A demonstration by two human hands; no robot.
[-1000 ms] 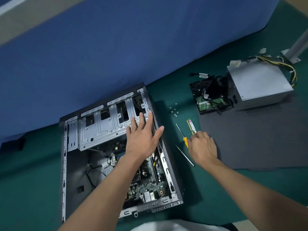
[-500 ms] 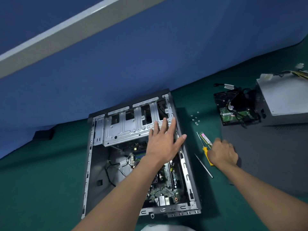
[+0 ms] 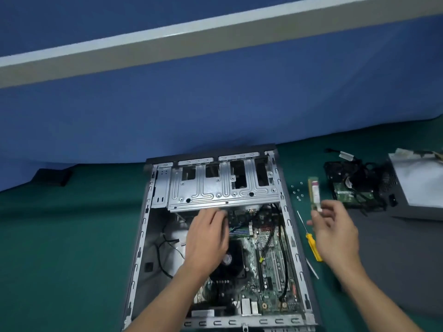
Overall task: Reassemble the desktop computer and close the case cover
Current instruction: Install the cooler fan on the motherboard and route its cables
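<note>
The open computer case (image 3: 143, 226) lies flat on the green table, its motherboard (image 3: 271, 264) exposed and a metal drive cage (image 3: 223, 188) across its far end. My left hand (image 3: 207, 238) reaches inside over the board just below the cage, fingers extended near the memory slots. My right hand (image 3: 335, 233) hovers right of the case and pinches the lower end of a green RAM stick (image 3: 314, 192), held above the table. The dark case cover (image 3: 407, 264) lies flat at the right.
A yellow-handled screwdriver (image 3: 312, 245) and a thin metal tool (image 3: 312, 269) lie right of the case. Several small screws (image 3: 298, 191) sit near them. A hard drive with cables (image 3: 352, 185) and a grey power supply (image 3: 422, 185) rest on the cover. A blue partition stands behind.
My right hand picked the RAM stick off the table and lifted it. My left hand moved from the case's right rim down into the case over the motherboard. The view shifted left.
</note>
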